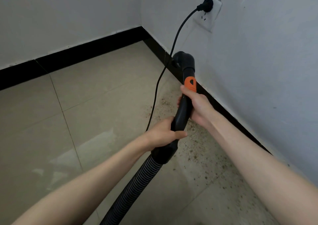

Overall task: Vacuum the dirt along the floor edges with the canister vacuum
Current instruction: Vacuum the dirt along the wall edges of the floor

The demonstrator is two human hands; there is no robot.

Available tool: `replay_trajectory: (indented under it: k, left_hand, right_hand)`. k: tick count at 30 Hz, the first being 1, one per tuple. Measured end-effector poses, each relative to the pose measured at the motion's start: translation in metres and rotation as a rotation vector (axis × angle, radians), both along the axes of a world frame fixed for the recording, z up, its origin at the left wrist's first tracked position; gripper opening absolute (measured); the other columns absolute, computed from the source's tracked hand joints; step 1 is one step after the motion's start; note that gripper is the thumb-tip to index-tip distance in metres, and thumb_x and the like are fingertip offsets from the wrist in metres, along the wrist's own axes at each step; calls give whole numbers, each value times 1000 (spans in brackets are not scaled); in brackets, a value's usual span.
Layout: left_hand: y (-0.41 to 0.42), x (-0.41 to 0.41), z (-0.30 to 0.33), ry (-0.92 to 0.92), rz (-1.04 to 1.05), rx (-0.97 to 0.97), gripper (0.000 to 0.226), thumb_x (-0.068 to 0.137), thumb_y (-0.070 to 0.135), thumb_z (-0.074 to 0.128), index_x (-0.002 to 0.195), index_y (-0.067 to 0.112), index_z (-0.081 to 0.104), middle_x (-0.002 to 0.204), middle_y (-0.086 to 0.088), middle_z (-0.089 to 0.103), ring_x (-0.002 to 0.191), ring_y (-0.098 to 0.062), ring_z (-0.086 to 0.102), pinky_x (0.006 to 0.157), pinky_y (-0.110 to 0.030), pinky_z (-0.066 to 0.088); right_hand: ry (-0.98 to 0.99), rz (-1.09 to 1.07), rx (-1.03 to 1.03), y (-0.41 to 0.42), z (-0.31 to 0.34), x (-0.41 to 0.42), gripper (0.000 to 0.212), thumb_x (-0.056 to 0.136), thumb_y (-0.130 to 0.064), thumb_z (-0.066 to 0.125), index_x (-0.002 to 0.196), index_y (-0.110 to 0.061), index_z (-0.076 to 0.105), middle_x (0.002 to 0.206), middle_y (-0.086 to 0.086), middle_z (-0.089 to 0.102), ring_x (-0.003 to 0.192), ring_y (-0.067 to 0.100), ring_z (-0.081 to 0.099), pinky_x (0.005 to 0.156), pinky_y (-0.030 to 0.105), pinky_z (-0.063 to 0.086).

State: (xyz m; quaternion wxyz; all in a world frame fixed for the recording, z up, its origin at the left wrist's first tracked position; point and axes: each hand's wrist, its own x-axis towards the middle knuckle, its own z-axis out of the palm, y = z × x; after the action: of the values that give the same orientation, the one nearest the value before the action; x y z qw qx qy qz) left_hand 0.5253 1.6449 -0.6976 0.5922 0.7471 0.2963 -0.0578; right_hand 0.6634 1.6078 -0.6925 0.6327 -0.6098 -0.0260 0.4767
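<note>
Near the room corner, along the right-hand wall, both hands hold the vacuum handle (182,111), a curved black tube with an orange collar (190,84). Right hand (197,107) grips the upper part just below the collar, fingers wrapped round it. Left hand (163,133) grips lower down, fingers curled round the tube just above the ribbed hose (136,185), which runs off the bottom edge. Black nozzle end (185,60) points toward the black baseboard (223,111). Brown dirt (194,149) lies scattered on the beige tile floor (86,112) beside that baseboard, under and behind the hands. Power cord (165,66) hangs from a plug (207,4) in the wall outlet (209,18).
</note>
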Motion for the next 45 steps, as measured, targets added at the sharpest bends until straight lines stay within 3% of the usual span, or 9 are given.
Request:
replay_trajectory:
  k: [5,10,16,21,25,29,35,40,45]
  left_hand:
    - [0,-1,-16,11,7,259,31,87,36,65,107,15,53,90,3,56,82,-13,55,68,-24,43]
    - [22,-13,-46,-60,71,220,21,91,33,58,97,14,65,85,3,65,77,-11,61,75,-26,48]
    - [64,-33,-120,267,234,380,45,91,23,61,130,7,46,117,-13,58,100,-24,58,81,-23,40]
    - [64,-51,-172,525,64,446,60,86,36,65,134,9,41,131,-13,47,119,-28,48,98,-38,42]
    - [71,-66,-189,598,22,523,35,89,33,59,116,12,53,121,-9,55,110,-26,53,90,-34,46]
    - [89,-75,-195,580,106,574,23,91,26,53,106,12,61,113,-10,62,103,-27,59,83,-32,48]
    - [173,-98,-195,535,551,660,24,92,17,50,105,-1,58,110,-26,59,101,-41,57,82,-43,46]
    - [227,-103,-195,458,788,723,24,95,13,48,111,-1,57,115,-25,55,106,-41,53,83,-45,43]
    - [225,-99,-215,390,740,705,22,95,12,47,112,2,58,114,-23,54,106,-38,51,81,-42,41]
  right_hand:
    - [-233,25,-158,2,-20,-6,19,86,-18,70,93,-7,56,79,9,56,72,22,54,73,34,47]
    - [-242,-12,-167,-1,-38,-5,9,89,-14,63,87,-12,54,74,7,53,62,18,51,60,30,45]
    - [373,-30,-2,-4,-52,-19,25,87,-16,66,105,-13,49,62,4,54,50,17,56,53,29,52]
    - [159,-2,-74,1,-67,-18,17,90,-3,58,101,-9,46,56,4,49,41,14,49,42,25,45]
    - [29,16,-125,16,-76,-20,20,89,-5,61,104,-9,47,56,3,49,42,14,49,44,26,47]
    - [136,47,-115,34,-80,-28,20,89,-11,64,103,-7,50,61,3,50,45,13,50,43,24,46]
    - [528,33,-14,51,-75,-45,21,86,-22,66,92,-12,49,61,3,48,48,14,48,50,24,51]
    - [270,147,-80,71,-80,-62,32,88,-25,68,108,-15,44,56,2,47,41,14,46,41,24,44]
    - [-110,187,-174,90,-86,-69,29,93,-30,64,107,-12,46,54,3,49,41,16,48,43,27,46]
